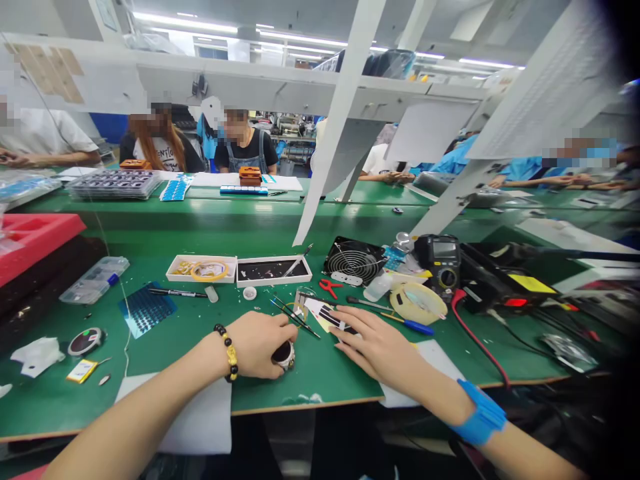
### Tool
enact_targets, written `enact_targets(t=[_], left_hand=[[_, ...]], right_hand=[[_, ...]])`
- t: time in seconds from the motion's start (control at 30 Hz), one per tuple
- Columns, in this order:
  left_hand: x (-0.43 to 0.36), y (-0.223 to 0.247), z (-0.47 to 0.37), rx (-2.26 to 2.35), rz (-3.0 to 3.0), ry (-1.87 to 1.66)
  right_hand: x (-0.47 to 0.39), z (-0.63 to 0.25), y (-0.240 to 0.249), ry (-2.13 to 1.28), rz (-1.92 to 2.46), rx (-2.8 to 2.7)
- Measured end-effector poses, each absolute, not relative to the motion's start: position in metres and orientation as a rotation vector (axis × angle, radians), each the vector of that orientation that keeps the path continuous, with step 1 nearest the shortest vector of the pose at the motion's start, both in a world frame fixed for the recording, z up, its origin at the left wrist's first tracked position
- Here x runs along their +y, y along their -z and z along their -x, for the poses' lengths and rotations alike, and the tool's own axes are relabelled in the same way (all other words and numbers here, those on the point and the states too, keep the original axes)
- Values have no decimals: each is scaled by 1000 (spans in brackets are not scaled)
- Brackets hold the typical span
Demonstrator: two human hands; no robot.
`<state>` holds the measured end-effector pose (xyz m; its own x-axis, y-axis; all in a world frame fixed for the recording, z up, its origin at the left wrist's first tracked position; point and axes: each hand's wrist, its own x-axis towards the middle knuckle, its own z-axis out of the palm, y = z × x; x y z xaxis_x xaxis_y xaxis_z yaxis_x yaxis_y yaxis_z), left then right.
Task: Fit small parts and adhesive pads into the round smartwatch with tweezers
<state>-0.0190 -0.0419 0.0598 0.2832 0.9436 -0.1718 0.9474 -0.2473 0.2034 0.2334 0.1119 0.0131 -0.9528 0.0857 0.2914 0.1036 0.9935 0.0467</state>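
Observation:
My left hand (263,343) is closed round a round watch body (286,358) with a dark face and a silvery rim, low over the front part of the green bench. Its fingers hide much of the watch. To the right, my right hand (373,340) reaches over a white sheet with black strips (320,310), fingers stretched out and slightly apart; whether they press on it I cannot tell. Dark tweezers (297,317) lie between the two hands. A vernier caliper (301,301) sits partly under the sheet.
Open white boxes (273,270) stand behind the hands, near a black fan (354,260). Further right are a round tub (417,303), a multimeter (443,263) and a blue-handled screwdriver (417,327). At left lie another round watch part (85,341) and a small battery (83,371). Several people sit opposite.

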Motion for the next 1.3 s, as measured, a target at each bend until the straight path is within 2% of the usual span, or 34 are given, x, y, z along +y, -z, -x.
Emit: enact_targets(t=[0.23,0.37,0.43,0.57,0.67,0.73,1.03,1.3], left_hand=[[-41,-65,24,1728,-2218,-21],[-39,-62,23,1699,-2233,-95],[-37,-59,23,1696,-2240,-151],[-34,-60,20,1684,-2239,-332],[-34,-65,18,1663,-2205,-481],[-34,-67,17,1643,-2185,-550],[-31,-59,17,1564,-2142,-696],[-32,-54,12,1470,-2064,-801]], right_hand=[[104,-270,-16,-165,-43,-2894],[82,-258,-21,-462,182,-2770],[69,-244,-24,-739,383,-2666],[53,-212,-28,-1561,691,-2291],[53,-195,-28,-2140,628,-1887],[55,-190,-27,-2335,573,-1687],[51,-193,-15,-2425,551,-1412],[45,-197,3,-2342,470,-1409]])
